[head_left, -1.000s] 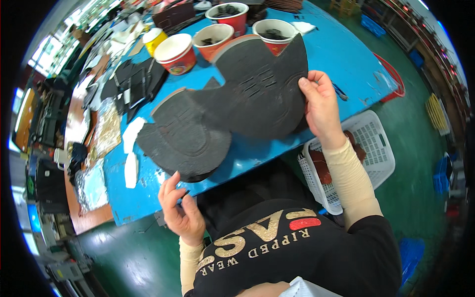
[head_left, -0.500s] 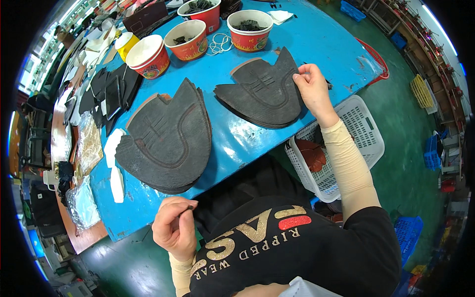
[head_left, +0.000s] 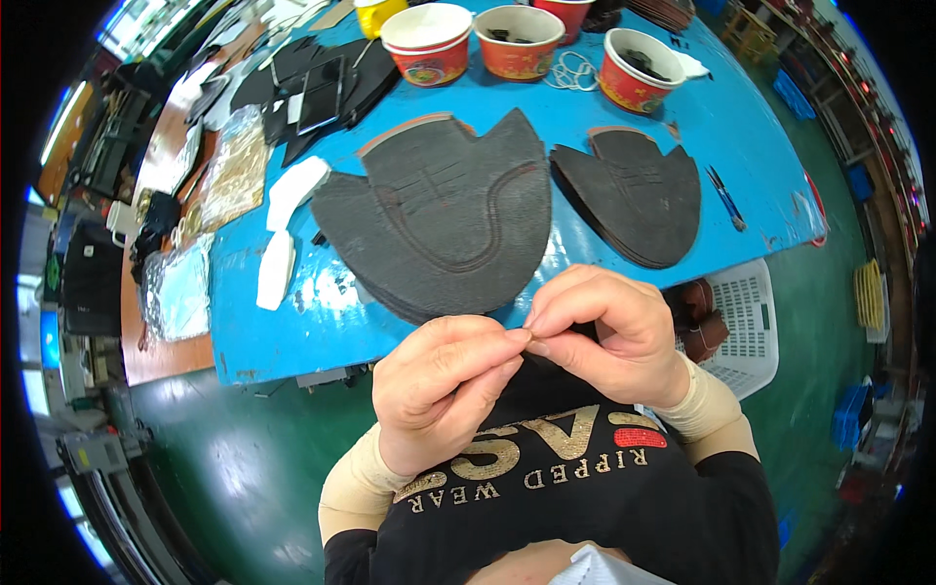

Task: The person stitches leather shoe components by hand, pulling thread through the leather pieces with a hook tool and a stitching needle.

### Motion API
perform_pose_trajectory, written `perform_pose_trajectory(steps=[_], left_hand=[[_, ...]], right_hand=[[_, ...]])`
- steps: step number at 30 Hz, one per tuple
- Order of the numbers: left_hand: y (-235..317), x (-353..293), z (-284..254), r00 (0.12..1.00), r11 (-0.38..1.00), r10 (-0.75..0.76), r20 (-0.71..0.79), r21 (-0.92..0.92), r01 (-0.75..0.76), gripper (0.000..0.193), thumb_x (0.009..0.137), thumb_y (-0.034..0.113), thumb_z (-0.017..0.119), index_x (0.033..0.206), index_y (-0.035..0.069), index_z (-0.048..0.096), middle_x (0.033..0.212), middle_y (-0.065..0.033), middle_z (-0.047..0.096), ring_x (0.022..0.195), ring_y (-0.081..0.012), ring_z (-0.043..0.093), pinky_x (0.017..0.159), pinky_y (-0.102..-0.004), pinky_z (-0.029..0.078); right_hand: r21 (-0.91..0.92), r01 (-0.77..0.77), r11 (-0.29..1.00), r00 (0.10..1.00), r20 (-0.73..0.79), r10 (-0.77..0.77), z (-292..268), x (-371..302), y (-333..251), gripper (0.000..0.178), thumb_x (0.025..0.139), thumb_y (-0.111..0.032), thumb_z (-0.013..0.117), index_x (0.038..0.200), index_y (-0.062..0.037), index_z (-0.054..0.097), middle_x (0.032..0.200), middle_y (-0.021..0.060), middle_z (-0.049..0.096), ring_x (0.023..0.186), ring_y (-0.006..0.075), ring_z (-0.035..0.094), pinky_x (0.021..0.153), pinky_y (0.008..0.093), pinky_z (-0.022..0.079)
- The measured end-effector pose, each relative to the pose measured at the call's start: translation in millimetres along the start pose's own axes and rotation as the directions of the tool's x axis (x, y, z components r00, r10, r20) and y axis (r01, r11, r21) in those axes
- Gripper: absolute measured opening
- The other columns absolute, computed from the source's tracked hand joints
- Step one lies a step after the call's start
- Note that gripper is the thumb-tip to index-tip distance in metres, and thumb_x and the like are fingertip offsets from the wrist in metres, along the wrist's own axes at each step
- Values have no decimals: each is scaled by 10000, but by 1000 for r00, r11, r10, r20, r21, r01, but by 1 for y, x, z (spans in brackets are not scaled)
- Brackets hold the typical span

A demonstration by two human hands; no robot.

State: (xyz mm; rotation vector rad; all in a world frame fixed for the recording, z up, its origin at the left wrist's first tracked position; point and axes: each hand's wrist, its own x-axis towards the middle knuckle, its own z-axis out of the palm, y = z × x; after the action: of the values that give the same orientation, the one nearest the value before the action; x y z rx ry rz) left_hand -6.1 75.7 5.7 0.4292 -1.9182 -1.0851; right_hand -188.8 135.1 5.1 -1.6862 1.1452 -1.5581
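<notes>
My left hand [head_left: 439,385] and my right hand [head_left: 616,327] meet fingertip to fingertip, both pinching, just in front of the table's near edge. What lies between the fingertips is too small and covered to make out. Right behind them is a stack of dark grey curved leather pieces [head_left: 458,210], with stitched lines and a notched far edge. A second stack of such leather pieces [head_left: 643,195] lies to its right, apart from my hands. Brown edges show along the far side of both stacks.
Paper tubs [head_left: 426,49] stand at the back of the blue table [head_left: 312,346]; some hold small black pieces. Small blue-handled snips [head_left: 726,200] lie at the right. A phone [head_left: 322,95] rests on black sheets at the left. A white basket [head_left: 746,327] stands below the right edge.
My right hand has left the right-hand stack and come to meet my left hand. My left hand, earlier pinching a small dark piece, has moved right. The head view has shifted.
</notes>
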Motion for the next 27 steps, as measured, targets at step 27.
perform_pose_trajectory(steps=[27], left_hand=[[-8, 26, -35, 995, 998, -61, 84, 2, 61, 196, 704, -47, 723, 879, -8, 644, 803, -117, 653, 677, -231, 629, 593, -312, 483]], right_hand=[[468, -618, 632, 783, 434, 445, 1, 50, 5, 280, 819, 62, 646, 918, -79, 426, 892, 50, 600, 778, 54, 547, 689, 216, 423]])
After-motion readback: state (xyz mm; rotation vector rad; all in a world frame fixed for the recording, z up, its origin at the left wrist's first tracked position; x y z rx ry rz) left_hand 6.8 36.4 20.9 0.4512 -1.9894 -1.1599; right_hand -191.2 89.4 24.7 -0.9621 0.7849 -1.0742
